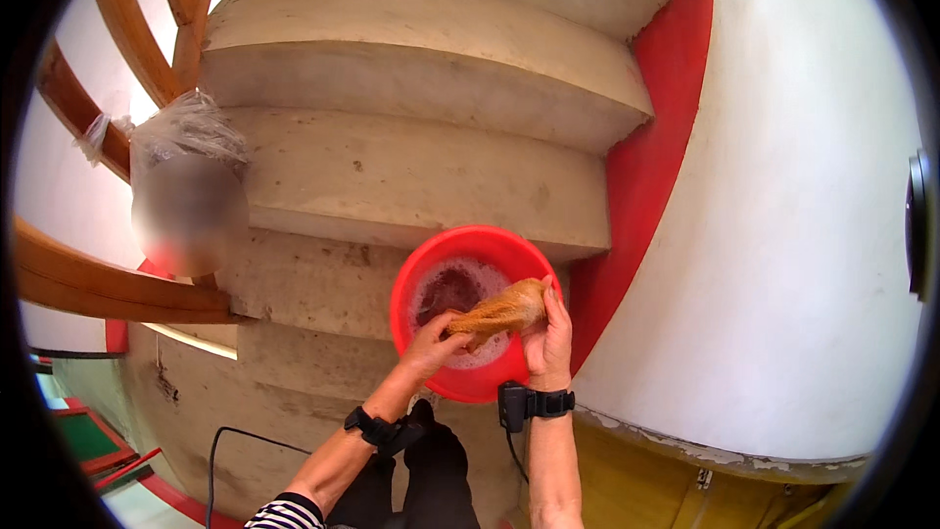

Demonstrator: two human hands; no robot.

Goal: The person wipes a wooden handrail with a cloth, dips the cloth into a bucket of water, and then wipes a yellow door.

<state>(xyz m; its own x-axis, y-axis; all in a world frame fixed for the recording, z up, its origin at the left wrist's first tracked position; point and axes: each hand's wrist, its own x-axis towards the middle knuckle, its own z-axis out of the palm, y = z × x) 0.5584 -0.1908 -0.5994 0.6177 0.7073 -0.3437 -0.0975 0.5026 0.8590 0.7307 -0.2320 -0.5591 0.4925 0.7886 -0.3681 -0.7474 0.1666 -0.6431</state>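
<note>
A wet, orange-brown cloth (499,313) is bunched up and stretched between my two hands above a red bucket (519,253). My left hand (429,348) grips the cloth's lower left end, fingers closed round it. At its upper right end, my right hand (551,338) is closed on the cloth, with pale suds showing beside the fingers. Dark water with white foam (441,296) lies inside the bucket; my hands and the cloth cover part of it. Each of my wrists wears a black strapped device.
Concrete steps (421,162) rise beyond the bucket. A wooden railing (117,289) runs along the left, with a clear plastic bag (191,127) by it. To the right are a red-painted band (651,176) and a white wall (774,235). A black cable (217,451) loops at lower left.
</note>
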